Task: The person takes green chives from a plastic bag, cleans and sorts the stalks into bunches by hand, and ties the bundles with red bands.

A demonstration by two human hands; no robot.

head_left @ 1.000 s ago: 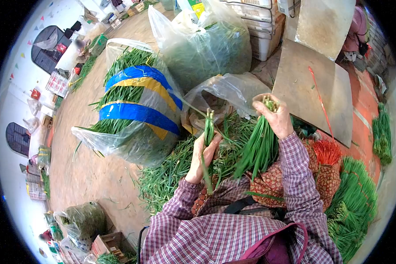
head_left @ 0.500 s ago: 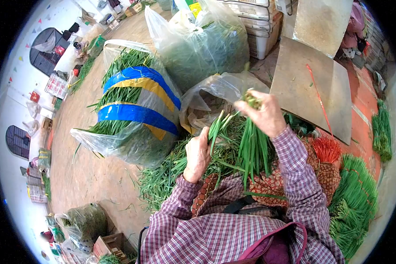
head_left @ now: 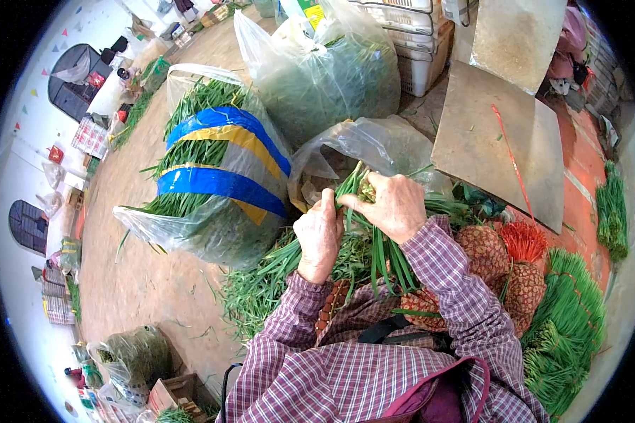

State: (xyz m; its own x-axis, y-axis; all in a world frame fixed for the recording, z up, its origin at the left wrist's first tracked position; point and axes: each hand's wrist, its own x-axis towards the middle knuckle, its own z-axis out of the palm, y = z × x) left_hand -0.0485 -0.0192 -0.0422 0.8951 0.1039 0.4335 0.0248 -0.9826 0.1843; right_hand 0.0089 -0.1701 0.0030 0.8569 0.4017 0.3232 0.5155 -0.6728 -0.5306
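My left hand (head_left: 319, 236) is closed on a few garlic chives, whose pale ends stick up beside its fingertips. Close against it, my right hand (head_left: 395, 206) is wrapped round a bunch of garlic chives (head_left: 388, 259). The pale root ends poke out near the right thumb and the green leaves hang below. Fingers of both hands nearly meet, and I cannot tell exactly which stalks each one grips. Under the hands, loose chives (head_left: 261, 292) lie in a heap across the floor and against my lap.
Tied chive bundles (head_left: 563, 331) are stacked at my right, beside red ties (head_left: 523, 242). A taped plastic bag (head_left: 222, 158) of greens stands ahead left, a clear bag (head_left: 331, 77) behind it. A flat board (head_left: 497, 141) and white crates (head_left: 416, 60) are ahead right.
My right hand has come down and left with its bunch, close to my left hand. The left hand has risen slightly, and the two sets of chives are now together.
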